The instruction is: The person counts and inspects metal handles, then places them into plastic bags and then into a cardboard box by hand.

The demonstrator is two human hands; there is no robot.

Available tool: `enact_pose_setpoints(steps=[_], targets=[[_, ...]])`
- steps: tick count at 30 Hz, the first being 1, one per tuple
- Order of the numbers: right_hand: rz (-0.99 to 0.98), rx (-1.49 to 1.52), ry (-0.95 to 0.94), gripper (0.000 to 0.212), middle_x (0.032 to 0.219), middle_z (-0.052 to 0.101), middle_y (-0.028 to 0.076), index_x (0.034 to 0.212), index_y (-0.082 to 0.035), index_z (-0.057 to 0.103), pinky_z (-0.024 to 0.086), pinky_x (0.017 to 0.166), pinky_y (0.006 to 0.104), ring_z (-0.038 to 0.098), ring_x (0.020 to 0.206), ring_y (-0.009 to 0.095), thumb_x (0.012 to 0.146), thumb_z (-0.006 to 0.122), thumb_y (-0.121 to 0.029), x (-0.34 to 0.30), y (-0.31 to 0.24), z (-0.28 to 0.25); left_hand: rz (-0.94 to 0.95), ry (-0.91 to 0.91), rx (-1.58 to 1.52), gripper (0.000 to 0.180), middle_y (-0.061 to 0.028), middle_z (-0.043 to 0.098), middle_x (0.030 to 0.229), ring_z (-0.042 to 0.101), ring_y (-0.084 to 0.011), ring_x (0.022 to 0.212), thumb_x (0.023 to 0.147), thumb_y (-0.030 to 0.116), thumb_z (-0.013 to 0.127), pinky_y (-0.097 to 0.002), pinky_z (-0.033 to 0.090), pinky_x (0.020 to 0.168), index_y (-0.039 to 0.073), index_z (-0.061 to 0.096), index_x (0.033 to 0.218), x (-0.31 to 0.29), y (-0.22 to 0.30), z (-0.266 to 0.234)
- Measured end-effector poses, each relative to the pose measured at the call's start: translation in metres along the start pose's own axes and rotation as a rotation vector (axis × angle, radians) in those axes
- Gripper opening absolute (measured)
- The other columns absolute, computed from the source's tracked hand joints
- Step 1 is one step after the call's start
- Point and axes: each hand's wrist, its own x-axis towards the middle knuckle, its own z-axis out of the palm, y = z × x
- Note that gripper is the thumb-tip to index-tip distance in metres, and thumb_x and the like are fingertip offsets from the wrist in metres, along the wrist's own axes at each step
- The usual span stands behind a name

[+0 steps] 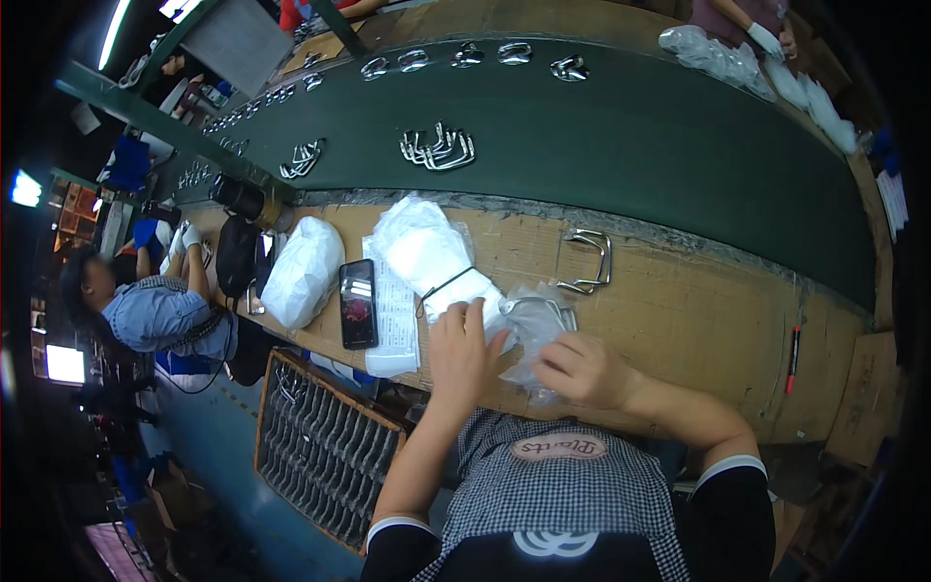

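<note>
Near the middle of the near edge of the cardboard-covered table, the right hand has its fingers curled closed on a clear plastic bag, which has a bent metal handle showing through its film. The left hand lies against the lower end of a strapped white bundle, its thumb towards the bag; whether it grips either, I cannot tell. Another metal piece lies by the table's far edge. Left of the bundle, a paper sheet carries rows of print too small to read, with a dark phone overlapping its left edge. The checked apron bears an oval lettered patch, and a red marker lies towards the table's right edge
</note>
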Motion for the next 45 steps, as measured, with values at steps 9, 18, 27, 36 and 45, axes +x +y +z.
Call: enact_pose_setpoints(steps=[9,18,27,36,45], targets=[[0.464,0.121,0.085,0.023,0.093,0.064,0.013,0.105,-0.003,0.065,0.050,0.079,0.0420,0.061,0.091,0.032,0.082,0.062,-0.002,-0.008,0.074,0.012,-0.156,-0.083,-0.029,0.021,-0.0069,0.059,0.072,0.061,-0.0277,0.064,0.079,0.017,0.075,-0.0392,0.046,0.055,0.004,0.058,0.076,-0.013,-0.048,0.023],[0.630,0.097,0.263,0.017,0.088,0.064,0.011,0.104,-0.001,0.063,0.053,0.064,0.0334,0.064,0.072,0.025,0.088,0.060,-0.001,0.021,0.069,-0.024,-0.147,0.114,-0.395,0.009,-0.0079,0.059,0.075,0.059,-0.0223,0.064,0.082,0.003,0.071,-0.0334,0.045,0.058,0.003,0.070,0.091,0.002,-0.023,0.001],[1.149,1.480,0.311,0.008,0.082,0.063,0.006,0.100,0.000,0.054,0.047,0.051,0.0211,0.059,0.057,0.008,0.097,0.057,-0.008,0.057,0.018,-0.024,0.080,0.041,-0.456,0.008,-0.0095,0.058,0.071,0.057,-0.0209,0.056,0.082,-0.002,0.070,-0.0313,0.044,0.051,0.000,0.068,0.090,0.011,0.021,-0.026],[-0.117,-0.028,0.392,0.017,0.117,0.067,0.021,0.094,-0.002,0.054,0.053,0.083,0.0416,0.067,0.104,0.031,0.083,0.065,-0.007,0.025,-0.001,-0.010,-0.048,0.170,-0.649,0.005,-0.0071,0.059,0.066,0.055,-0.0159,0.051,0.085,-0.003,0.067,-0.0275,0.040,0.047,0.000,0.066,0.088,-0.008,0.060,-0.039],[-0.055,0.018,0.059,0.016,0.097,0.064,0.010,0.086,-0.002,0.061,0.053,0.074,0.0335,0.062,0.090,0.023,0.075,0.067,-0.012,0.003,0.006,-0.008,-0.045,0.082,-0.212,0.007,-0.0108,0.061,0.070,0.061,-0.0293,0.060,0.083,0.001,0.069,-0.0359,0.047,0.053,0.002,0.063,0.087,-0.005,0.012,0.005]])
